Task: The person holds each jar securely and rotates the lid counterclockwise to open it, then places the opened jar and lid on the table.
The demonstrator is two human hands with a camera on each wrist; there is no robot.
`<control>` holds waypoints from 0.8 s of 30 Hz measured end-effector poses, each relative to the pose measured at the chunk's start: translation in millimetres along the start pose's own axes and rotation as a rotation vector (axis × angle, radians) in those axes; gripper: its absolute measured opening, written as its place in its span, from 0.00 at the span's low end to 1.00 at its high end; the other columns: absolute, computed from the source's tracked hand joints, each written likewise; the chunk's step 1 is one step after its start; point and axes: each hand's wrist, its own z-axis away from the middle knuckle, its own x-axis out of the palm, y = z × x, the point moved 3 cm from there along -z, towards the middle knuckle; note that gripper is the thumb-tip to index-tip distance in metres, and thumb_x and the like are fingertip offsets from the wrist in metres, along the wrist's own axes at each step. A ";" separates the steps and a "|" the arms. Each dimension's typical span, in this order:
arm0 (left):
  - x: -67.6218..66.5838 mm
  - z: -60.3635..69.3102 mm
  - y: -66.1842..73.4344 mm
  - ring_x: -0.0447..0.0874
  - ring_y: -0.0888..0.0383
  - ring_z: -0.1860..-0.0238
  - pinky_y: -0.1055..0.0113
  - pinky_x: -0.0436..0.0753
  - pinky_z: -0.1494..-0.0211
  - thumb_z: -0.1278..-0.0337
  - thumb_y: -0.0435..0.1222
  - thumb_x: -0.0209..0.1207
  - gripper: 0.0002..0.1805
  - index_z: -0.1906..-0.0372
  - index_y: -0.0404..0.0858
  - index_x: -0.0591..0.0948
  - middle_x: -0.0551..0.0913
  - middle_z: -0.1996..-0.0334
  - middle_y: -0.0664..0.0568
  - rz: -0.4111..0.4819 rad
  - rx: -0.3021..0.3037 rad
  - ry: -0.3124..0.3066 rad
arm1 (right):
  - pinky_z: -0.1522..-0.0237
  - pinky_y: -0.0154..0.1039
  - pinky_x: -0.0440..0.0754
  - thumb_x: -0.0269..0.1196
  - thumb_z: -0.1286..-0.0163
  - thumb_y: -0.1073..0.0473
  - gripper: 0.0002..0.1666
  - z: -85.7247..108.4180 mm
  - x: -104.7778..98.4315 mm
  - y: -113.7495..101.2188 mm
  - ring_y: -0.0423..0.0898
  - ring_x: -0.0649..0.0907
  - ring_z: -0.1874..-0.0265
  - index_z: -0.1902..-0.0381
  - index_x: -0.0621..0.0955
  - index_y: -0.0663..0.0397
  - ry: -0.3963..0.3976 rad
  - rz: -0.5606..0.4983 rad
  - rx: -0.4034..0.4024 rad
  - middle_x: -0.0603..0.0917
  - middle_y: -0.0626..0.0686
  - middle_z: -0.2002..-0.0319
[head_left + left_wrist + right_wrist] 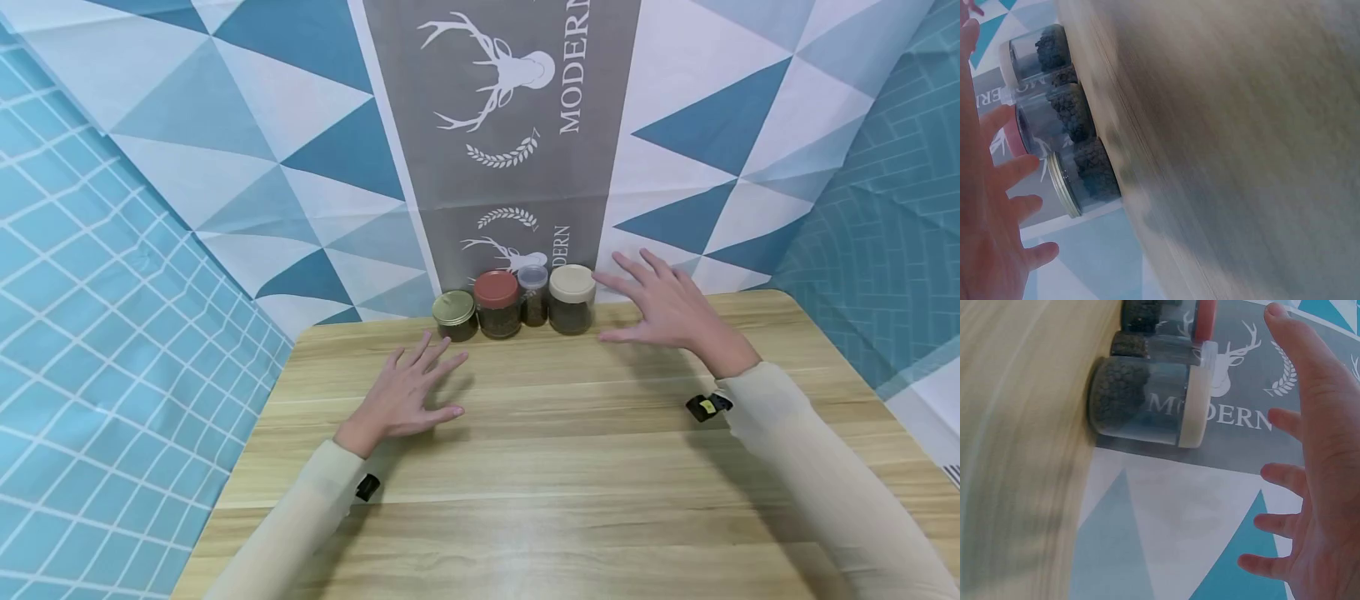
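Note:
Along the back of the table stand several clear jars with dark contents in a row. From the left come a jar with a gold lid (454, 310), one with a red lid (497, 292), a slim one with a pale translucent lid (533, 287) and a wide one with a cream lid (572, 287). My left hand (408, 387) hovers with fingers spread, nearest the gold-lidded jar (1088, 175). Beside the cream-lidded jar (1141, 400), my right hand (663, 304) is raised with its fingers apart. Neither hand holds anything.
The wooden table (510, 500) backs onto a cloth with triangles and a grey deer panel (510, 183). A blue checked cloth (97, 292) hangs at the left, and a teal patterned one (885, 225) at the right.

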 end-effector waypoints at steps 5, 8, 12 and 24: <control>0.5 1.5 -0.5 0.58 0.30 0.09 0.17 0.66 0.18 0.29 0.79 0.47 0.52 0.10 0.56 0.66 0.65 0.10 0.41 -0.006 -0.002 0.005 | 0.27 0.82 0.74 0.72 0.36 0.21 0.62 -10.5 -4.0 -5.1 0.74 0.62 0.13 0.11 0.67 0.33 0.010 -0.016 -0.005 0.62 0.60 0.09; 1.0 1.6 -0.6 0.58 0.30 0.09 0.18 0.67 0.18 0.29 0.79 0.46 0.52 0.11 0.55 0.67 0.65 0.10 0.41 -0.008 0.000 0.004 | 0.31 0.79 0.79 0.73 0.36 0.22 0.62 -15.5 -2.7 -6.6 0.74 0.66 0.15 0.11 0.67 0.34 0.016 -0.030 -0.011 0.64 0.61 0.10; 1.3 0.9 0.2 0.57 0.30 0.09 0.18 0.67 0.18 0.29 0.78 0.48 0.52 0.11 0.55 0.67 0.64 0.10 0.41 0.001 -0.003 -0.005 | 0.37 0.76 0.83 0.74 0.35 0.23 0.61 -22.9 1.6 -6.5 0.74 0.70 0.19 0.11 0.68 0.35 0.012 -0.054 -0.005 0.67 0.62 0.12; 3.3 -2.7 -0.9 0.56 0.31 0.08 0.18 0.69 0.19 0.30 0.73 0.54 0.50 0.11 0.55 0.67 0.64 0.10 0.41 -0.004 -0.008 -0.016 | 0.63 0.57 0.83 0.74 0.39 0.19 0.61 -46.6 5.6 -10.7 0.61 0.77 0.44 0.13 0.70 0.31 0.035 -0.148 0.081 0.78 0.63 0.31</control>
